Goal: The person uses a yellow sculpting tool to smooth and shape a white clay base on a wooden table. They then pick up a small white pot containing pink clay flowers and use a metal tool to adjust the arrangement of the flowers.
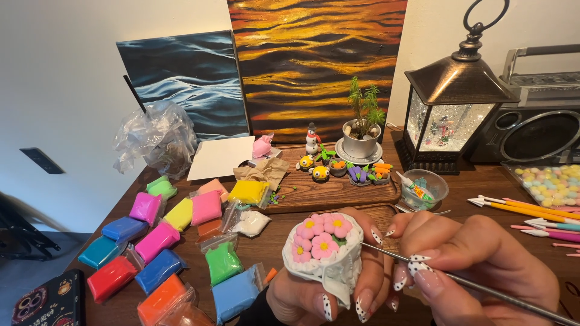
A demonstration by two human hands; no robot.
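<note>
My left hand [320, 290] grips a small white clay basket [326, 256] topped with pink flowers that have yellow centres. My right hand [477, 259] holds a thin metal needle tool [483, 288] like a pen. Its tip touches the right side of the clay piece, just under the flowers. Both hands hover over the front edge of the brown wooden table [284, 238].
Several bags of coloured clay [175, 241] lie at the left. A wooden tray [338, 187] carries small clay figures, a snowman and a potted plant [362, 130]. Sculpting tools [531, 211], a small clear bowl [423, 190], a lantern [453, 115] and a radio stand at the right. Two paintings lean on the wall.
</note>
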